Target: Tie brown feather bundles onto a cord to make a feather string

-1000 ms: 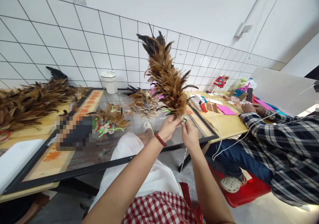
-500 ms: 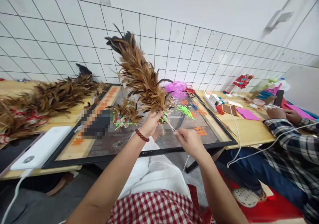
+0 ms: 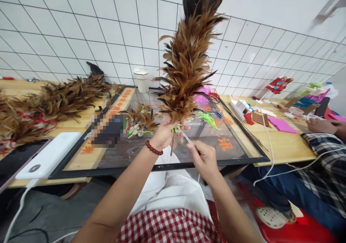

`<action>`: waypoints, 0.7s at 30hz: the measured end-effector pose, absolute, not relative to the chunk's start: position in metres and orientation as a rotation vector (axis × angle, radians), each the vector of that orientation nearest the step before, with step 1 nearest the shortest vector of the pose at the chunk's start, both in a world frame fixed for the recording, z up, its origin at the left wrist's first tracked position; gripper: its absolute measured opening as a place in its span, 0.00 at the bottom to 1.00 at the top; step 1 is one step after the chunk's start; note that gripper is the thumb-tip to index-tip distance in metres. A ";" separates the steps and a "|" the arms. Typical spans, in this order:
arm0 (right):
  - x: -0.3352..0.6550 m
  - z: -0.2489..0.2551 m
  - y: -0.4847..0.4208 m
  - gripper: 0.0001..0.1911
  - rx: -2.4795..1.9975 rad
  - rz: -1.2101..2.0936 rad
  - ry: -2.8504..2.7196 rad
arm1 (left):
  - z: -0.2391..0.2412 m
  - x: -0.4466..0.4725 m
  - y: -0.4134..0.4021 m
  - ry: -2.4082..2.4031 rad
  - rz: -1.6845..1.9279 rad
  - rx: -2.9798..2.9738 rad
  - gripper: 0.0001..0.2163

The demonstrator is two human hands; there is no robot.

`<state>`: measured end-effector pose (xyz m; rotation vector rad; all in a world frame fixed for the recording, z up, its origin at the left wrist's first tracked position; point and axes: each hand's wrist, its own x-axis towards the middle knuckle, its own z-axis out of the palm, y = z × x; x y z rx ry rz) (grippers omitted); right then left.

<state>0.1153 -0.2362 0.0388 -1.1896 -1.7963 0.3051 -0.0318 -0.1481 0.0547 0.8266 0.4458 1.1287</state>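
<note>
My left hand (image 3: 163,134), with a red bead bracelet on the wrist, is closed around the base of a tall brown feather bundle (image 3: 189,59) that stands upright with black tips at the top. Green wire (image 3: 177,128) shows at the bundle's base. My right hand (image 3: 203,157) is pinched on a thin pale strip (image 3: 186,137) that runs up to the bundle's base. Both hands hover above the near edge of a black-framed glass panel (image 3: 162,165).
Long feather bundles (image 3: 54,100) lie on the wooden table at left. A white power bank (image 3: 45,158) sits at near left. A smaller feather bunch (image 3: 140,118), green wires (image 3: 207,118) and a white cup (image 3: 142,79) are on the panel. Another person's sleeve (image 3: 324,160) is at right.
The feather bundle has swung from leaning left to nearly upright. My right hand has moved a little closer to the base. The view has shifted slightly.
</note>
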 end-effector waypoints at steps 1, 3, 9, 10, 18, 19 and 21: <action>0.119 0.043 -0.236 0.13 -1.165 0.316 -1.731 | 0.055 -0.033 -0.147 0.429 1.127 0.817 0.10; 0.125 0.050 -0.235 0.12 -1.143 0.326 -1.626 | 0.055 -0.035 -0.148 0.377 1.102 0.762 0.09; 0.121 0.063 -0.236 0.10 -1.084 0.307 -1.662 | 0.049 -0.028 -0.152 0.354 0.992 0.579 0.13; 0.115 0.062 -0.239 0.10 -1.048 0.280 -1.753 | 0.047 -0.027 -0.152 0.371 0.994 0.558 0.12; 0.075 0.050 -0.259 0.12 -0.854 0.068 -2.156 | 0.046 -0.033 -0.150 0.358 0.905 0.427 0.10; 0.081 0.052 -0.260 0.12 -0.855 0.133 -2.105 | 0.047 -0.035 -0.150 0.340 0.911 0.427 0.10; 0.096 0.060 -0.259 0.11 -0.893 0.250 -1.937 | 0.048 -0.038 -0.151 0.298 0.908 0.437 0.10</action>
